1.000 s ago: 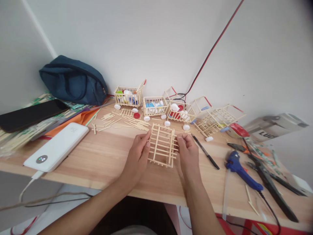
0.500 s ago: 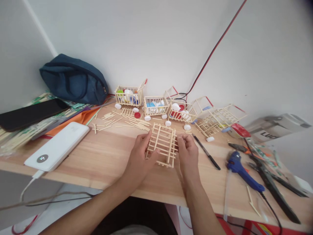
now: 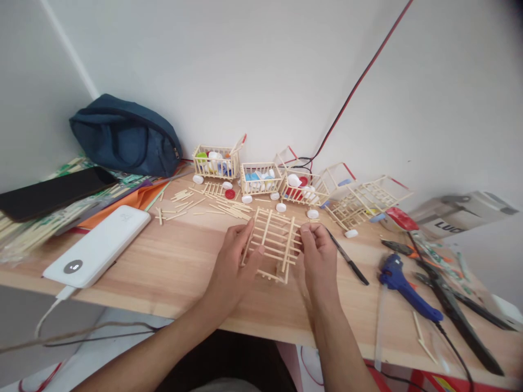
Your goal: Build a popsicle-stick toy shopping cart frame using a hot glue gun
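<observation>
A small basket of thin wooden sticks is held tilted over the table between my two hands. My left hand grips its left side, thumb across the lower bars and fingers along the outer edge. At the right side, my right hand is closed in a pinch against the bar ends; its fingertips partly hide what lies between them. Behind the basket are loose cut sticks and a red bottle cap.
Finished little stick carts with white cap wheels line the wall. To the right lie a black pen, a blue glue gun and pliers. Leftward are a white power bank, a black phone and a blue bag.
The stick basket has turned and tilted slightly, showing more of its right side. My right hand has shifted a little to the right, still at the basket's edge.
</observation>
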